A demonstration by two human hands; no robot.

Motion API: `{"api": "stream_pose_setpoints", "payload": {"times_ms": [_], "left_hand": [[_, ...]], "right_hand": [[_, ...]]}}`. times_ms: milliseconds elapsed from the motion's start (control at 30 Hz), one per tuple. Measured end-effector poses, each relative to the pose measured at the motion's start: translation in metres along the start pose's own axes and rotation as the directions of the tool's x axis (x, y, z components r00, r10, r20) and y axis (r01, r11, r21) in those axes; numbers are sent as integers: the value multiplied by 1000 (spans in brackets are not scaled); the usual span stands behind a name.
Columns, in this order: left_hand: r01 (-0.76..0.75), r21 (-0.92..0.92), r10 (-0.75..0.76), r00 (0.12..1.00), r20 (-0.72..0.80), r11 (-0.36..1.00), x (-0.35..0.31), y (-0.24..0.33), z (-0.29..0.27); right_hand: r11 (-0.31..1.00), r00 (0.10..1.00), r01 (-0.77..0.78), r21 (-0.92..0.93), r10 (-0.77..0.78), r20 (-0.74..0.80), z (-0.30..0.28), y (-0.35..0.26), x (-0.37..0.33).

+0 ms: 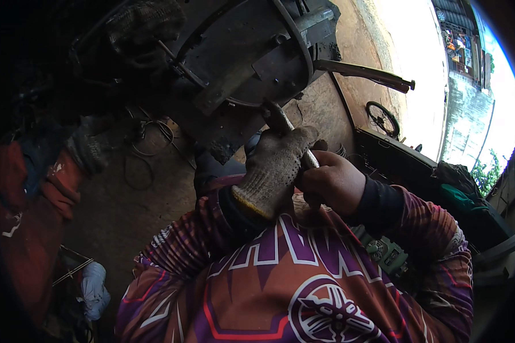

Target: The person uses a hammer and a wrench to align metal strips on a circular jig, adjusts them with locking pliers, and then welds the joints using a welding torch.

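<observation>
My left hand [269,168], in a grey knit glove with a yellow cuff edge, is wrapped round a tool [310,160] with a pale metallic shaft and a dark, flattish head. I cannot make out its exact kind. My bare right hand [335,180] is closed round the shaft's lower end, close against the glove. Just beyond the tool's head lies a dark metal workpiece, with a curved metal band [303,51] and a flat bar [229,86] across it. Shadow hides part of the workpiece.
At left, another person's gloved hand [146,26] is beside a thin rod [169,52]; a second glove [91,143] is lower, near red cloth [26,228]. A cable [149,137] coils on the floor. A beam [366,73] juts right; beyond are a wheel [382,119] and dark box [400,151].
</observation>
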State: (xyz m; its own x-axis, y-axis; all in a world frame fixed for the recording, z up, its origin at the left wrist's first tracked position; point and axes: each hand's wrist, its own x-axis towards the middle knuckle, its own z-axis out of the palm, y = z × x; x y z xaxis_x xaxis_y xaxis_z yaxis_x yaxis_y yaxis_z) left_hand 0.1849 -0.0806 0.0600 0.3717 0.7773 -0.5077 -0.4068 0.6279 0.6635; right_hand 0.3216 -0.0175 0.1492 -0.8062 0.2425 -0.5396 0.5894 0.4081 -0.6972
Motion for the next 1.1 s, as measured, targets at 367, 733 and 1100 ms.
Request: {"api": "stream_pose_setpoints", "payload": {"times_ms": [367, 733, 1100], "left_hand": [[7, -203, -25, 996, -88, 979, -7, 4, 1], [-362, -337, 348, 932, -104, 869, -9, -29, 17], [99, -841, -239, 970, -36, 532, 5, -17, 30]], "right_hand": [[791, 794, -606, -85, 608, -7, -37, -55, 20], [880, 867, -459, -120, 414, -279, -11, -64, -3], [918, 894, -389, 81, 397, -208, -12, -52, -1]]}}
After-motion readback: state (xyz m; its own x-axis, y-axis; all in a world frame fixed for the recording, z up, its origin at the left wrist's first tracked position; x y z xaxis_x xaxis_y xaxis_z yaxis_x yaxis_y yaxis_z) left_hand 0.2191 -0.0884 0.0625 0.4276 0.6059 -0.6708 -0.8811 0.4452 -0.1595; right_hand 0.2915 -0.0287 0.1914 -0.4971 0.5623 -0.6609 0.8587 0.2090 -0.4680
